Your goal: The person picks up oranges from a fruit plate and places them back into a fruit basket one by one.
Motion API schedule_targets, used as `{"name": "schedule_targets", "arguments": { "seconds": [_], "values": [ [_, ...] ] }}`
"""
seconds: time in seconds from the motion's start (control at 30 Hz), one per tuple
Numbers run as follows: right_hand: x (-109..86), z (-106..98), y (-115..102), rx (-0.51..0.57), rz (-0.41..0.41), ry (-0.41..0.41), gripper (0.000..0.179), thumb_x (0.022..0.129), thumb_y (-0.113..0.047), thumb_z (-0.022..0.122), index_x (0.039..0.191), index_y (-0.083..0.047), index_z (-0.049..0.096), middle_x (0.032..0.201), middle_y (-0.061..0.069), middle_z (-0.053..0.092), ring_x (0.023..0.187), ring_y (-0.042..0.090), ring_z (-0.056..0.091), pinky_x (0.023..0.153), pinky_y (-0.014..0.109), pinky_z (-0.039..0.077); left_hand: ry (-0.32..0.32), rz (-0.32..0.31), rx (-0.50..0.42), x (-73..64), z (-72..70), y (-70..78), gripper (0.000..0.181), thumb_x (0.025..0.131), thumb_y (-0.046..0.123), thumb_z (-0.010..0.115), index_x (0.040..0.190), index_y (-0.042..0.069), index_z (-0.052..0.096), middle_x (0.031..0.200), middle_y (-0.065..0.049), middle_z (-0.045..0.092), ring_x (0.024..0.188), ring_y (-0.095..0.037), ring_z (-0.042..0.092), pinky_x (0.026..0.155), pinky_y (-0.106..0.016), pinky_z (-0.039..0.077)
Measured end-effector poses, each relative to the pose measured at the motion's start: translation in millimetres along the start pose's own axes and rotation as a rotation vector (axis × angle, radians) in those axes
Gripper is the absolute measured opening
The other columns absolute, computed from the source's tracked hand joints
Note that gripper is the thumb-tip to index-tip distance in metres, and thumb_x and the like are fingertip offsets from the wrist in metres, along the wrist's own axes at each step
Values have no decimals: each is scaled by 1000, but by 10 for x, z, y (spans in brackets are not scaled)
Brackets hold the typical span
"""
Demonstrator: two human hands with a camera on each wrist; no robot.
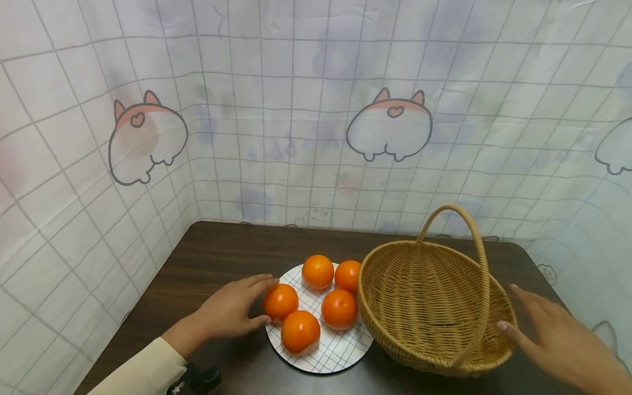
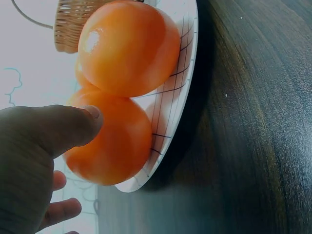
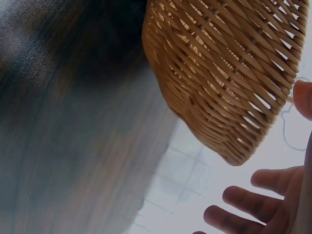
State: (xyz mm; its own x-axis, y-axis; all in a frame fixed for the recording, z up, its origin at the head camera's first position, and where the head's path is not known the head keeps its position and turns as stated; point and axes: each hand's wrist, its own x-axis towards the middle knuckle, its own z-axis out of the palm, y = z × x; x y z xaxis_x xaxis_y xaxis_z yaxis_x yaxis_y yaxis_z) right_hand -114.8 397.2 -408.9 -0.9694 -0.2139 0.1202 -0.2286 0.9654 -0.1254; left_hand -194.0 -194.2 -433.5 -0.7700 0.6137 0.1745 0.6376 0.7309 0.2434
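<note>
Several glossy oranges (image 1: 339, 309) sit on a round white plate with a grid pattern (image 1: 340, 356). My left hand (image 1: 229, 310) is at the plate's left edge, thumb and fingers spread either side of the leftmost orange (image 1: 281, 302). In the left wrist view the thumb (image 2: 73, 124) overlaps that orange (image 2: 122, 141); whether it touches is unclear. To the right, a wicker basket (image 1: 410, 296) with an arched handle stands beside the plate, its rim hiding part of one orange (image 1: 348, 275). By the basket's right side is my right hand (image 1: 563, 340), fingers apart, thumb tip overlapping the rim.
The dark wooden table (image 1: 222, 247) carries the plate and basket. A white gridded sheet with cartoon prints (image 1: 296, 109) covers the walls behind and at both sides. A black wrist device (image 1: 197, 378) sits near the left sleeve.
</note>
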Motion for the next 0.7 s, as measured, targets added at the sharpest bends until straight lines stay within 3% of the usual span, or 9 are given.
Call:
{"name": "schedule_targets", "arguments": {
  "seconds": [0.2, 0.37, 0.7],
  "values": [
    [31, 0, 43, 7, 72, -59, 79, 104, -49, 56, 145, 16, 39, 136, 45, 45, 114, 66, 47, 82, 77, 44, -15, -32, -33, 14, 58, 9, 73, 84, 35, 84, 146, 12, 54, 147, -14, 54, 126, -38, 58, 101, -61, 48],
    [65, 4, 60, 8, 114, -82, 72, 104, -51, 52, 136, 14, 52, 129, 41, 54, 110, 62, 54, 74, 71, 50, -31, -54, -45, 35, 99, -2, 73, 84, 33, 83, 148, 14, 53, 149, -13, 52, 127, -38, 58, 101, -62, 47],
    [52, 65, 107, 79, 105, -112, 66, 107, -48, 49, 132, 12, 57, 125, 37, 59, 106, 57, 60, 74, 68, 52, -41, -50, -92, 62, 188, -9, 72, 85, 31, 84, 147, 13, 52, 147, -11, 54, 125, -33, 59, 102, -54, 49]
  ]
}}
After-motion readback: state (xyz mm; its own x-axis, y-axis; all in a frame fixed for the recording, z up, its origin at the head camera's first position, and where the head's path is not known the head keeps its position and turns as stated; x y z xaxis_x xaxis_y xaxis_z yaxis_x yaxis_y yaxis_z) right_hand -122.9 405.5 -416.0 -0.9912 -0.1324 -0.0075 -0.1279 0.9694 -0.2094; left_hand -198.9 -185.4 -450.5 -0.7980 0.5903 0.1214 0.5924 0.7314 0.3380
